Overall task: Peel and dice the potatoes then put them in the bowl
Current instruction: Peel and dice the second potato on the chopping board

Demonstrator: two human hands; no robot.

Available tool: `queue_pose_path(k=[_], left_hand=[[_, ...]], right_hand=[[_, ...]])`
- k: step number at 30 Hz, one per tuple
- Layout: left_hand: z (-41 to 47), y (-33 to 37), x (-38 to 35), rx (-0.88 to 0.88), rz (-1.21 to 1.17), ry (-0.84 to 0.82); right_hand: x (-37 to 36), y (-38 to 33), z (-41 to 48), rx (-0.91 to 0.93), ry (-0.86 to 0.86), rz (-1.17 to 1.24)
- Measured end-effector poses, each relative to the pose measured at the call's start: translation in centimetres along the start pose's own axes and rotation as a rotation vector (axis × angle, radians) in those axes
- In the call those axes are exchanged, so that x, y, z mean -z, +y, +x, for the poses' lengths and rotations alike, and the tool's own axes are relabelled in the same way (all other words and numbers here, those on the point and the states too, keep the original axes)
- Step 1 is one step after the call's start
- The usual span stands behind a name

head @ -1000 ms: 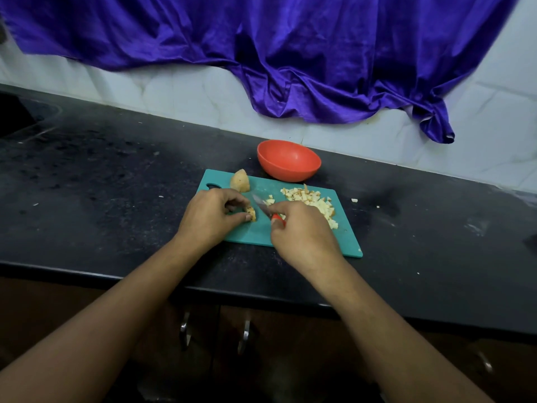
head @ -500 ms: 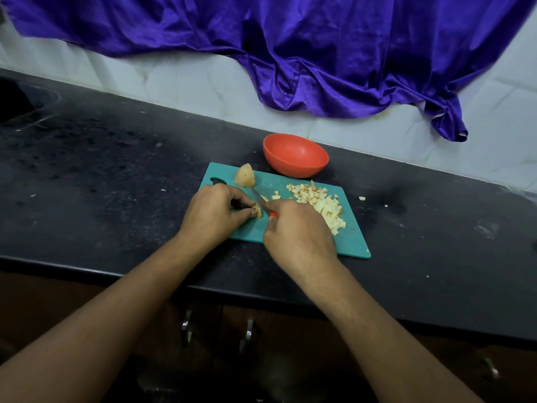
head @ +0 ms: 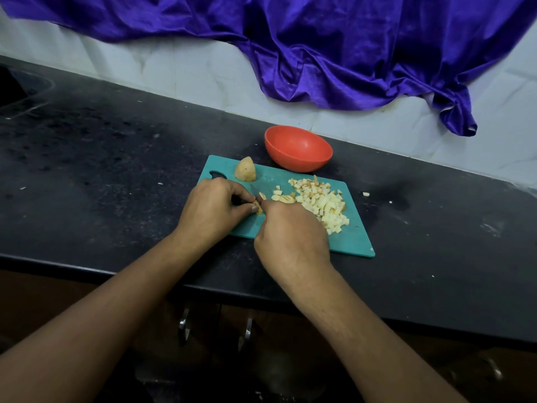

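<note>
A teal cutting board (head: 353, 242) lies on the black counter. My left hand (head: 213, 209) pinches a small potato piece (head: 258, 208) against the board. My right hand (head: 290, 242) grips a small knife (head: 255, 191), its blade pointing away just right of the left fingers; the handle is hidden in the fist. A pile of diced potato (head: 319, 202) lies on the right half of the board. A potato chunk (head: 245, 169) stands at the board's far left corner. The red bowl (head: 297, 148) sits just behind the board, nothing visible in it.
The black counter (head: 101, 158) stretches left and right, with a few stray potato bits (head: 365, 194) right of the board. A purple cloth (head: 319, 48) hangs over the white tiled wall behind. Cabinet handles (head: 183, 324) show below the counter edge.
The knife blade has shifted closer to the held piece, and a few more cut bits lie beside the pile. The camera view has shifted a little; both hands stay in place.
</note>
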State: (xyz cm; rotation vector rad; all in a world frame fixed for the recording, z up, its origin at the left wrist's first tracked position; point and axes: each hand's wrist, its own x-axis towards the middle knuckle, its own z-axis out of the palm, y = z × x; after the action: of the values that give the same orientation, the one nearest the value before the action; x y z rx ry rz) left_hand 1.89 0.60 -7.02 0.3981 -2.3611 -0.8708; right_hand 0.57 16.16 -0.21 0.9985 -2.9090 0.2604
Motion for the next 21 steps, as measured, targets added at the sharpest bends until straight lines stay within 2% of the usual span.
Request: queue_pose_path(k=[13,21], left_hand=[[0.0,0.1,0.0,0.001,0.040,-0.011],[-0.1,0.4,0.1,0.002,0.022,0.015]], right_hand=[[-1.3,-0.4,1.1,0.008,0.005,-0.037],[-2.8,0.4,-0.4,0.093,0.060,-0.039]])
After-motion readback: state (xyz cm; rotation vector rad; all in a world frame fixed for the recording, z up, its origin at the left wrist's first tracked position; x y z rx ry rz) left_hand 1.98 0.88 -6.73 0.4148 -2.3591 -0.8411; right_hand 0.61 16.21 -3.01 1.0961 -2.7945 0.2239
